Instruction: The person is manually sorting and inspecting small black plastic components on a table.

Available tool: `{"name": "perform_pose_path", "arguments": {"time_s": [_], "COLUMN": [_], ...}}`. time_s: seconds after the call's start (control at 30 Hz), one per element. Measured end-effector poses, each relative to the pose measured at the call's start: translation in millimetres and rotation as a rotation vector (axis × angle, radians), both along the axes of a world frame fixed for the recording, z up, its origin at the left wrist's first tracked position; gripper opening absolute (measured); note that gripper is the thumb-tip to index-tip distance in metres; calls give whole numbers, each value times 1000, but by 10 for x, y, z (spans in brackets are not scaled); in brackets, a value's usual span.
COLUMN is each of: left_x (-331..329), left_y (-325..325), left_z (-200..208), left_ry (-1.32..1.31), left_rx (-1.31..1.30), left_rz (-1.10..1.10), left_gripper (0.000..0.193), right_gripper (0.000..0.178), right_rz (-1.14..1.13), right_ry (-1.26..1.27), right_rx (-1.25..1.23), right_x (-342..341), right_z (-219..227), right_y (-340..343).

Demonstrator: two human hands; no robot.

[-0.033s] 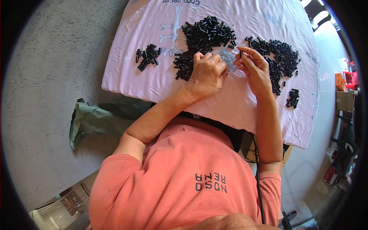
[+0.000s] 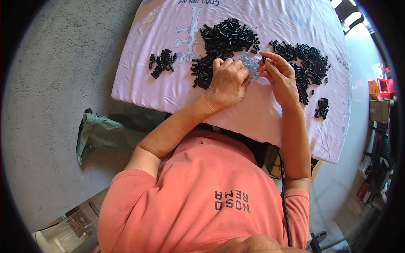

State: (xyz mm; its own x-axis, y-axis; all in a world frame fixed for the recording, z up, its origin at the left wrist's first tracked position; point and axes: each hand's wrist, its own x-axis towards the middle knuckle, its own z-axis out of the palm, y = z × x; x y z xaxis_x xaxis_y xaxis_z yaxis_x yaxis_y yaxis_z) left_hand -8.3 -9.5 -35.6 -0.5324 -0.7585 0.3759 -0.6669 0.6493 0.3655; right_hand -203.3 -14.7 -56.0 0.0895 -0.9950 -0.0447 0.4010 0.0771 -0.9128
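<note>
Between the thumb and fingers of my right hand point(image 2: 278, 76) is a small black plastic piece point(image 2: 264, 60), held upright. My left hand point(image 2: 230, 80) is closed, its fingertips pinched together over the small silvery metal parts point(image 2: 249, 63); what they grip is hidden. Behind and left of that hand spreads a big pile of black plastic pieces point(image 2: 228, 38). Another wide pile of small black pieces point(image 2: 312, 63) lies to the right of my right hand.
A pink patterned cloth point(image 2: 261, 120) covers the table. Small separate groups of black pieces lie at the left point(image 2: 162, 62) and near the right edge point(image 2: 322, 108). Thin pale sticks point(image 2: 147, 23) rest at the far left. Green fabric point(image 2: 114, 126) hangs below the table's left side.
The black piece in my right fingers has tilted slightly. Both hands otherwise stay in almost the same place.
</note>
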Motion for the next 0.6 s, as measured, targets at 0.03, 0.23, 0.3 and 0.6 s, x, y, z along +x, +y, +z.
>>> {"name": "perform_pose_path", "arguments": {"time_s": [0.03,0.23,0.3,0.6], "left_x": [-10,34,45,109], "left_y": [17,-5,-29,-44], "left_z": [-11,-41,-19,232], "left_ry": [-28,7,100,501], "left_rx": [-9,-22,13,324], "left_rz": [37,20,18,22], "left_gripper": [8,10,10,10], "right_gripper": [27,18,16,14], "right_rz": [11,17,31,185], "right_ry": [2,-7,10,108], "right_rx": [6,7,5,59], "right_x": [13,39,25,47], "right_z": [1,12,-10,63], "right_y": [10,10,-2,48]}}
